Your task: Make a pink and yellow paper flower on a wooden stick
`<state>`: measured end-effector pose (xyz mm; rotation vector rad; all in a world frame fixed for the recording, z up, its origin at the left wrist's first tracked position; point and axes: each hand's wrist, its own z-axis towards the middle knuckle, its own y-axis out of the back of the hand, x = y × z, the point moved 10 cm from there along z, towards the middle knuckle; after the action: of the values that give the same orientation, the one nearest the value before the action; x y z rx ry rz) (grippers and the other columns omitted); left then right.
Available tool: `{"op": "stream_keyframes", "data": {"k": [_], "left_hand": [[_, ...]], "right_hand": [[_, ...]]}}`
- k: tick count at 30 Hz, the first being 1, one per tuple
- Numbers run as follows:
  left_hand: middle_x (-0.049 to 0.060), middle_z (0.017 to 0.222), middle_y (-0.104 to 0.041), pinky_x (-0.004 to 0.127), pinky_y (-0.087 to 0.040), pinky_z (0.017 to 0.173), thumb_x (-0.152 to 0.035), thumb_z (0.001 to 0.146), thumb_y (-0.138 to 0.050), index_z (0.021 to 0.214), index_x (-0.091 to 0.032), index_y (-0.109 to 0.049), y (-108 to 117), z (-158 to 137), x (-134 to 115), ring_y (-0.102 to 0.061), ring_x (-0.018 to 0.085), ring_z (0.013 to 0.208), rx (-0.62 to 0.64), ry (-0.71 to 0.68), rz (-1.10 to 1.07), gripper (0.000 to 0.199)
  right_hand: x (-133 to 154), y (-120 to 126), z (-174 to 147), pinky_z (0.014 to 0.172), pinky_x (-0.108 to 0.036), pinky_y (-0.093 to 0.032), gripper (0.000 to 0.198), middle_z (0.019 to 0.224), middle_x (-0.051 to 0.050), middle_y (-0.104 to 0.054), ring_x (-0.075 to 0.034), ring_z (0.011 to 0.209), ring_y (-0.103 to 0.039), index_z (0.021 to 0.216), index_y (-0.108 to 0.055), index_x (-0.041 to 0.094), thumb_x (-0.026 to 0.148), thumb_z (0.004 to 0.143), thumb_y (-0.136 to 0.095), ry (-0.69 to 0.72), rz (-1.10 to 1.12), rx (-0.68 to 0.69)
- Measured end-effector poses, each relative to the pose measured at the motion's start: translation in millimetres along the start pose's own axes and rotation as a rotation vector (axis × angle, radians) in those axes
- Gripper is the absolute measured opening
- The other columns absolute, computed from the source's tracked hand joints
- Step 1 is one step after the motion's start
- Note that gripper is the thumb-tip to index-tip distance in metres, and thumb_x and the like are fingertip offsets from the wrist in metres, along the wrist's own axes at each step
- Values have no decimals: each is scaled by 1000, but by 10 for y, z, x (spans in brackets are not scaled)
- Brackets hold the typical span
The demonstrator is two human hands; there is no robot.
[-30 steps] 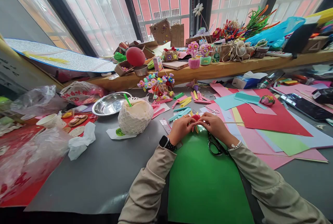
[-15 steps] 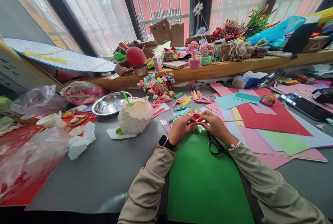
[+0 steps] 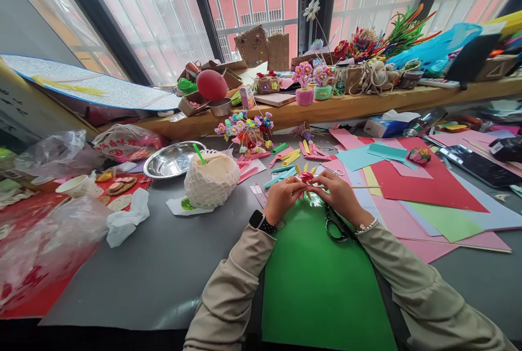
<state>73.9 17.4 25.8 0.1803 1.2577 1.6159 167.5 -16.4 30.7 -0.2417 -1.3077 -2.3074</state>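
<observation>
Between my hands, over the far end of a green sheet (image 3: 326,280), is a red and yellow paper flower (image 3: 305,177) with pointed petals. My left hand (image 3: 282,198), wearing a dark watch at the wrist, pinches the flower's left side. From the right, my right hand (image 3: 337,194) has its fingers closed on the flower as well. A thin stick (image 3: 365,187) juts out to the right past my right hand; whether it joins the flower is hidden. Black-handled scissors (image 3: 337,228) lie on the green sheet, partly under my right wrist.
Folded paper strips (image 3: 289,158) lie beyond my hands. Coloured paper sheets (image 3: 432,188) spread out on the right, with a phone (image 3: 481,165) past them. A netted coconut (image 3: 212,181) with a green straw and a metal plate (image 3: 153,168) stand left. A crowded wooden ledge (image 3: 338,107) runs behind.
The flower has tipped up a little in my fingers, so more of its red middle and yellow petals shows. Both hands keep nearly the same place.
</observation>
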Motion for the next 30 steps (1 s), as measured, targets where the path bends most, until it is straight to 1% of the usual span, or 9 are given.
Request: {"op": "stream_keyframes", "data": {"k": [6,10,13,15,17,20,23,25,30], "left_hand": [[2,87,-63,22,-44,69,-23,79,-49,90,-23,-64,13,-7,-13,-59,12,78,-11,3,-6,18],[3,88,-58,23,-45,68,-29,77,-53,90,-19,-60,123,1,8,-57,11,73,-104,47,-152,18],[6,95,-55,23,-47,63,-37,73,-57,95,-17,-53,233,-1,208,-56,10,70,-246,203,-405,30],[7,97,-55,23,-48,64,-41,76,-50,96,-15,-50,201,-23,411,-57,11,74,-304,360,-653,33],[9,97,-57,25,-49,67,-42,82,-40,95,-14,-51,19,-50,566,-58,11,77,-253,529,-915,33],[10,92,-61,24,-49,71,-39,83,-40,89,-12,-56,-315,-103,584,-60,11,76,-40,702,-1181,32],[7,86,-63,22,-47,71,-29,76,-54,87,-13,-60,-494,-133,447,-59,9,73,156,702,-1278,20],[4,84,-63,22,-47,71,-26,70,-60,86,-14,-62,-540,-142,366,-58,9,73,229,668,-1290,20],[4,86,-63,23,-46,71,-32,64,-65,87,-16,-63,-551,-156,329,-57,9,74,236,663,-1299,28]], "right_hand": [[51,18,-2,58,-26,-41,28,77,-5,-58,-15,70,-55,77,-64,20,39,83,-44,28,-10,-18],[-6,95,5,60,-27,-42,25,77,-5,-59,-16,71,-56,76,-63,19,37,82,-46,-18,58,-71],[-78,161,7,62,-29,-44,24,79,-5,-59,-16,71,-55,77,-63,19,38,81,-48,-50,117,-128],[-95,176,8,61,-29,-44,24,77,-5,-58,-16,69,-55,77,-64,20,38,80,-49,-55,163,-141],[-69,170,12,60,-29,-45,23,75,-5,-58,-15,67,-54,76,-64,20,38,79,-50,-45,219,-132],[4,164,14,58,-27,-45,22,76,-4,-57,-14,66,-54,77,-63,20,38,79,-50,-21,296,-113],[39,165,11,56,-27,-45,21,76,-4,-56,-14,65,-53,77,-63,20,37,79,-51,-10,335,-110],[39,152,8,56,-27,-45,21,76,-4,-56,-14,66,-54,77,-63,20,37,79,-51,-4,341,-105],[29,117,2,56,-27,-46,20,78,-4,-56,-14,67,-55,81,-64,20,37,79,-52,-2,354,-88]]}}
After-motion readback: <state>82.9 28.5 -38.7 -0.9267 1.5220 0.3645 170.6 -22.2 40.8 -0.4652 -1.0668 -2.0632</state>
